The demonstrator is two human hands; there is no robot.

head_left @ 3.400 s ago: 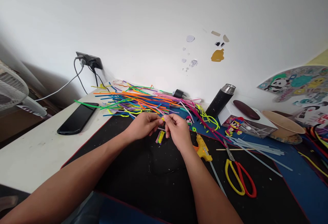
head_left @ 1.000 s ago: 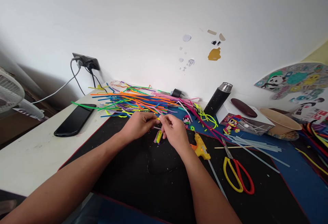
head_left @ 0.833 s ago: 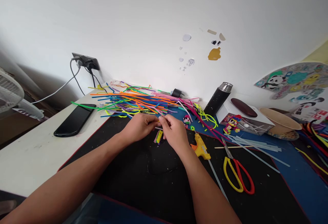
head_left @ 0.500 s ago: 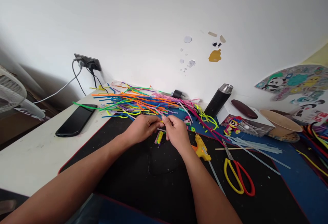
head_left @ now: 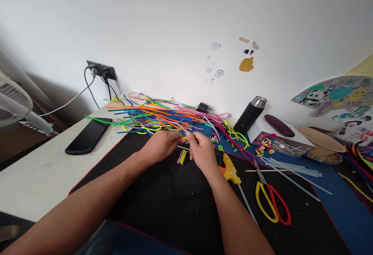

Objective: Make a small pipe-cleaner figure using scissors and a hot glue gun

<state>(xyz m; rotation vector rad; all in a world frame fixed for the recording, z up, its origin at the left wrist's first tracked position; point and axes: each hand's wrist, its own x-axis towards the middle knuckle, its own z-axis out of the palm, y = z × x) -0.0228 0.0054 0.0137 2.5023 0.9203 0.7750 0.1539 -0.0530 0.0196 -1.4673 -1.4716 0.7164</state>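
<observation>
My left hand (head_left: 163, 145) and my right hand (head_left: 201, 149) meet over the far part of the black mat, both closed in a pinch. Between their fingertips shows a small yellow bit of pipe cleaner (head_left: 185, 139); most of it is hidden by the fingers. Just below the hands a short bundle of multicoloured pipe cleaner pieces (head_left: 182, 157) lies on the mat. Behind the hands spreads a loose pile of coloured pipe cleaners (head_left: 154, 116). A yellow hot glue gun (head_left: 230, 169) rests to the right of my right hand.
Scissors (head_left: 272, 202) with yellow and red handles lie on the mat (head_left: 163, 216) at right, near translucent glue sticks (head_left: 297, 167). Behind them stand a small figurine (head_left: 265, 145), a box (head_left: 297, 145) and a black flask (head_left: 250, 116). A phone (head_left: 89, 136) lies at left.
The whole view has shifted slightly. Both hands keep nearly the same pinch over the mat, and the things around them stay in place.
</observation>
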